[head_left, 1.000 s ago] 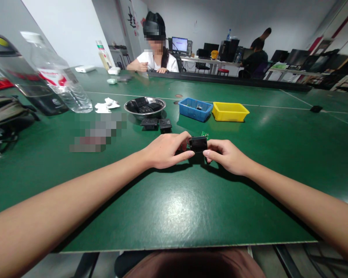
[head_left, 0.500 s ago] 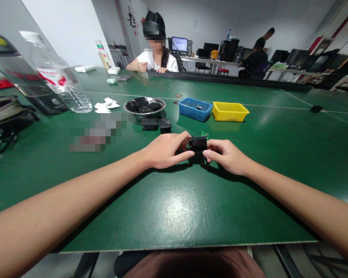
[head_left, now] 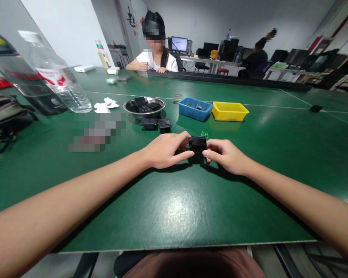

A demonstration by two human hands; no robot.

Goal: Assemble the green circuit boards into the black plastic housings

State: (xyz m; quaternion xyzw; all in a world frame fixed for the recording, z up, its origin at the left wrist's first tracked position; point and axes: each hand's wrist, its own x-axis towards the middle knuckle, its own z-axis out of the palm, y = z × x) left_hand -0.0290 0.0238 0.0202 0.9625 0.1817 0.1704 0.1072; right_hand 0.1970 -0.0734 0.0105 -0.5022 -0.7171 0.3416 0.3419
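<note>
One small black case (head_left: 197,144) sits between the worker's hands in the head view, just above the green table (head_left: 176,208), and I take it as the centre of my clock. At nine o'clock the left hand (head_left: 168,150) closes on its near side, thumb low and fingers curled behind. At three, the right hand (head_left: 224,156) pinches the opposite edge between thumb and bent fingers. A small green circuit board (head_left: 204,134) shows just past the case at one o'clock; whether the fingers hold it or it rests against something, I can't tell.

Towards ten o'clock stand two loose black parts (head_left: 149,123), with a metal bowl (head_left: 144,115) of similar pieces beyond them. A blue bin (head_left: 193,112) with small bits inside lies at twelve, and a yellow bin (head_left: 230,116) beside it at two. Farther off, at eleven, a person (head_left: 171,63) sits across the table with both hands low over the work there.

To my eye, the step in hand is steadying and working the case with the fingertips, perhaps with the board alongside. The next move seems to call for a firm left grip and a light, precise right pinch, keeping the case level and sparing the board any squeeze.
</note>
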